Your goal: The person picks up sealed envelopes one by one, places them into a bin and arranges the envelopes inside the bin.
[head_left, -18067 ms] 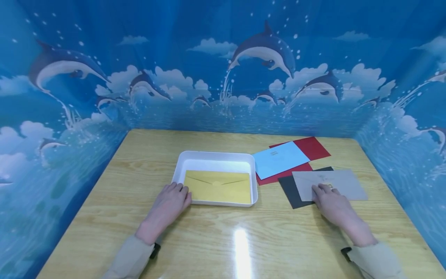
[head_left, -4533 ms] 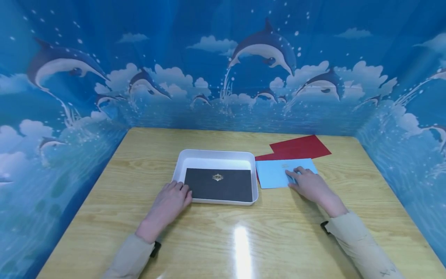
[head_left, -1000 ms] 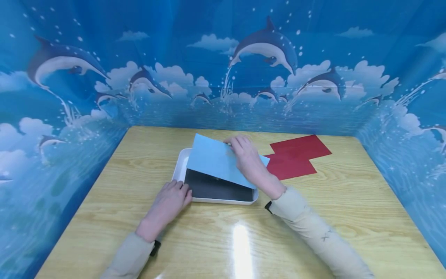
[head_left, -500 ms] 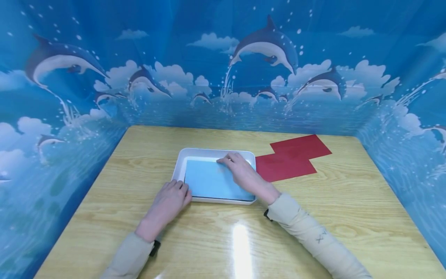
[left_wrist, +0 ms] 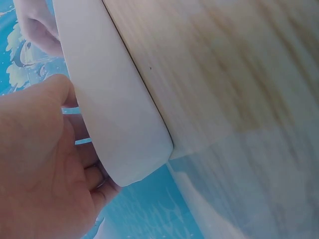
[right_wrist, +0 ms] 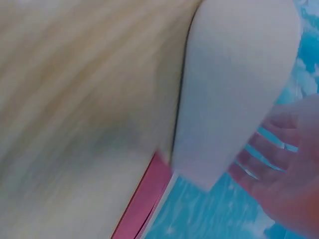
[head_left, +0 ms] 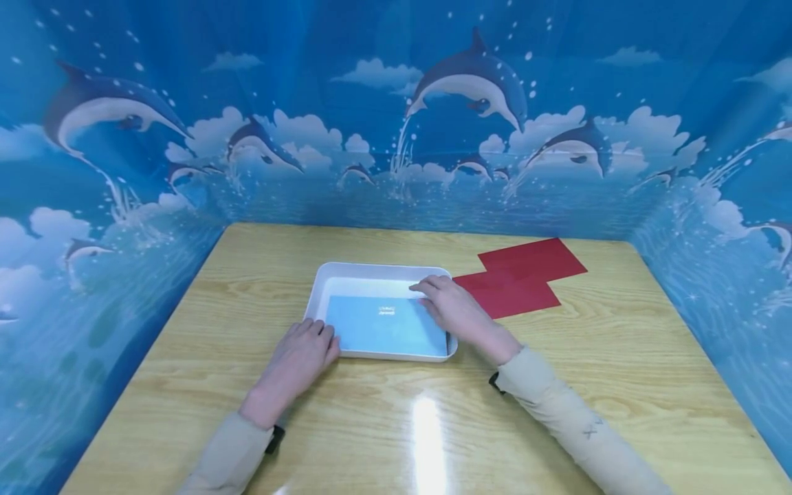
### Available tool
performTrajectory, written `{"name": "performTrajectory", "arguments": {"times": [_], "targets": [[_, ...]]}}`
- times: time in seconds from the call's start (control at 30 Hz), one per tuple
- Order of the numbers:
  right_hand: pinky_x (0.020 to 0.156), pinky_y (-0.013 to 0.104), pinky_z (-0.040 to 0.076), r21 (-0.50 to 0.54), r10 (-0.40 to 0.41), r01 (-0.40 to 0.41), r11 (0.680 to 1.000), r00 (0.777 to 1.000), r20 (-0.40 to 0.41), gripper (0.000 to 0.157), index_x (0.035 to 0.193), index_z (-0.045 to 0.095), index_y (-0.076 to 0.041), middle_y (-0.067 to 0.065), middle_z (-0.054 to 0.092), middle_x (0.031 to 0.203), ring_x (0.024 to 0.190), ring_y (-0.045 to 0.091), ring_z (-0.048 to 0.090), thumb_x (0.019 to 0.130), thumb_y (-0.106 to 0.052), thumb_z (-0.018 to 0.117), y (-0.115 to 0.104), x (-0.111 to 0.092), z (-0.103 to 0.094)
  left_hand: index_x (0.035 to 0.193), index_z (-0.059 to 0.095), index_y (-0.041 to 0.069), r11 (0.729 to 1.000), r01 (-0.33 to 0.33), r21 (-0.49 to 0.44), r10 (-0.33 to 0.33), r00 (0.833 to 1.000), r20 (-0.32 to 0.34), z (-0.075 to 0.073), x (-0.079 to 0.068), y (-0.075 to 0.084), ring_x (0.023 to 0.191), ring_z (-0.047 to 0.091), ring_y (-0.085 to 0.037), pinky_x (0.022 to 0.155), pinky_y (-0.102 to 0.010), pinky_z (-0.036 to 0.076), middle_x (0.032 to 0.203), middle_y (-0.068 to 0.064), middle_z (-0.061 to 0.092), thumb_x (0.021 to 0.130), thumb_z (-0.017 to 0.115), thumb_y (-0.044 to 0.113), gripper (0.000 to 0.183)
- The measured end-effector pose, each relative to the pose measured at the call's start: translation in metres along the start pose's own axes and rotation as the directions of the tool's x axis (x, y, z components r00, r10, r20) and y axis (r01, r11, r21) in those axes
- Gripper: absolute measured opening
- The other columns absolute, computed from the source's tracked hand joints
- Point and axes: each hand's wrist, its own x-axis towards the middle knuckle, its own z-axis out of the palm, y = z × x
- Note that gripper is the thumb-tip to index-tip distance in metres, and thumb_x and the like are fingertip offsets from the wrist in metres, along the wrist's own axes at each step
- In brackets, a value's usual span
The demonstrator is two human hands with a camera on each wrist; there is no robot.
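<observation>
A light blue envelope with small pale print lies flat in the front of a white tray. A dark sliver of the black envelope shows at its right end. My left hand grips the tray's front left corner; in the left wrist view its thumb and fingers close around the tray wall. Over the tray's right side hovers my right hand, fingers extended and holding nothing. The right wrist view has those fingers spread beyond the tray's outer wall.
Two overlapping red envelopes, one farther back and one nearer, lie on the wooden table just right of the tray. A blue dolphin-print curtain encloses the back and sides.
Black and then blue envelopes have gone from the table into the tray, covering the gold one; the pale one left the table. My right hand has released the blue envelope. My left hand stayed put.
</observation>
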Motion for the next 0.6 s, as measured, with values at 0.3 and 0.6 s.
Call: {"name": "performTrajectory", "arguments": {"times": [0.3, 0.6], "targets": [[0.098, 0.05, 0.049, -0.005, 0.158, -0.159, 0.987, 0.984, -0.085, 0.037, 0.134, 0.061, -0.004, 0.016, 0.062, 0.127, 0.115, 0.035, 0.058, 0.098, -0.008, 0.064, 0.062, -0.014, -0.024, 0.077, 0.052, 0.01, 1.0, -0.022, -0.001, 0.022, 0.999, -0.039, -0.002, 0.0, 0.0, 0.066, 0.033, -0.018, 0.06, -0.031, 0.034, 0.069, 0.0, 0.038, 0.092, 0.061, 0.011, 0.018], [0.103, 0.054, 0.045, -0.085, 0.304, -0.299, 0.95, 0.952, 0.044, 0.043, 0.138, 0.058, -0.001, 0.021, 0.057, 0.135, 0.124, 0.04, 0.052, 0.098, -0.014, 0.066, 0.111, -0.026, -0.031, 0.079, 0.053, 0.009, 0.998, -0.052, 0.028, 0.053, 0.998, -0.021, -0.005, 0.0, 0.001, 0.066, 0.032, -0.018, 0.06, -0.031, 0.034, 0.07, -0.001, 0.04, 0.091, 0.061, 0.008, 0.014]]}}
